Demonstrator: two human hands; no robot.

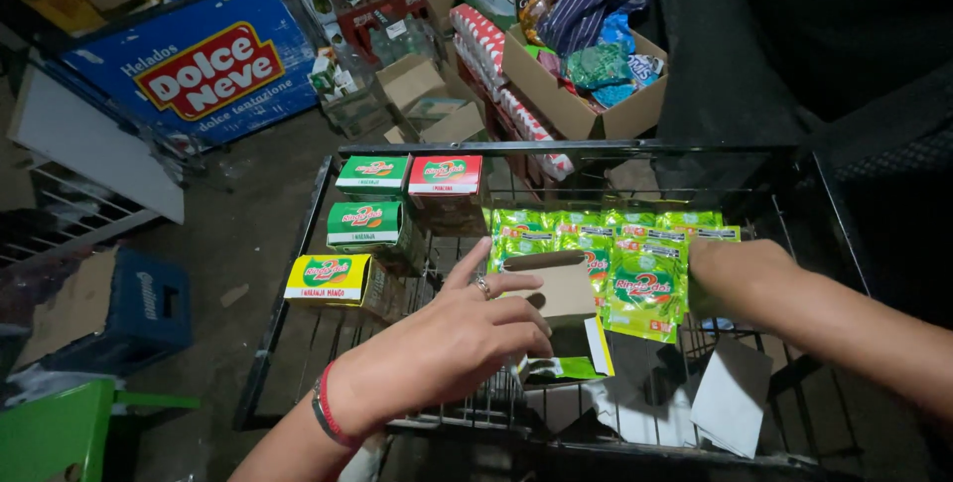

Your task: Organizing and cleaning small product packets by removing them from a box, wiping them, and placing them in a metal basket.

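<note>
While the left hand (452, 343) rests with its fingers spread and lightly curled over an opened cardboard carton (558, 288), pinning it against the wire shelf (298, 274) rather than pinching it, the right hand (735, 278) is turned down among a row of green foil sachets (640, 274); its fingers are hidden behind the wrist, so whether they are closed on a sachet cannot be told. The carton lies near the middle of the shelf, just left of the sachets and touching the nearest of them, its plain brown inside flap facing up. Handling this well probably calls for keeping the carton steady with a flat palm, since thin card buckles easily and the open wire grid gives it little support, and for taking the slippery, glossy sachets by an edge so they do not slide through the gaps. To the left, well apart from the hands, sit four closed small boxes: a yellow box (330, 278), two green boxes (365, 224), and a red box (445, 176), all crisp printed card with sharp corners. Torn white paper scraps (730, 398) lie on the near wires. A ring and a red wristband mark the left hand.
</note>
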